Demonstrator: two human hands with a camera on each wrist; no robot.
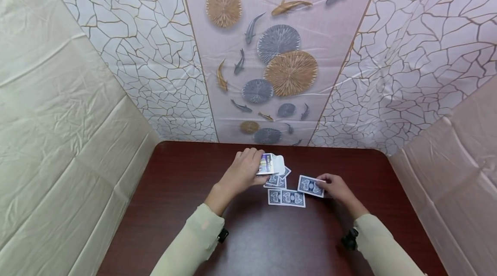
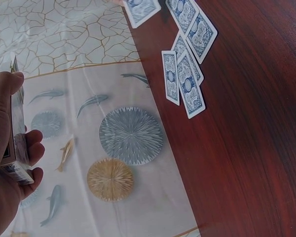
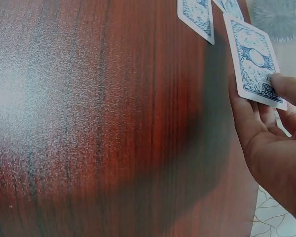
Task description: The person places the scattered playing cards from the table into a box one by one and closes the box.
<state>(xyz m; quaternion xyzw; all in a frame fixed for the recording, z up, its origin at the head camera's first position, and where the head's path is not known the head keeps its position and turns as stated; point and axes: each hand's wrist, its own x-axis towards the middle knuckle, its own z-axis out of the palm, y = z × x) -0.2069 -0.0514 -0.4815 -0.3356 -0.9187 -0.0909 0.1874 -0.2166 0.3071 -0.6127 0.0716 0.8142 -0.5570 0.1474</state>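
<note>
Blue-backed, white-bordered cards point(image 1: 286, 197) lay face down near the middle of the table point(image 1: 186, 207), each back printed with an ornate pattern around a pale oval. Starting from your left: your left hand point(image 1: 243, 171) was raised a little above the wood at the far side of the spread, its fingers and thumb curled round the box point(image 1: 270, 164). That box was white with a dark, colourful printed face, and its flap end stood open toward the right. The left wrist view showed the box edge-on, clamped between your thumb on top and fingers beneath; what was inside it could not be made out from any view.

Below and just right of the box, a few cards overlapped in a loose cluster point(image 1: 278, 178), and nearer to you two more lay side by side, touching. Further right, one card point(image 1: 310, 186) was tilted and apart from the rest. Your right hand point(image 1: 337, 187) held that card by its right end: the right wrist view showed the thumb pressed on the patterned back and the fingers point(image 3: 250, 122) under it, with its other end over the table. So both of your hands were closed on something, the left on the box and the right pinching the single card.
</note>
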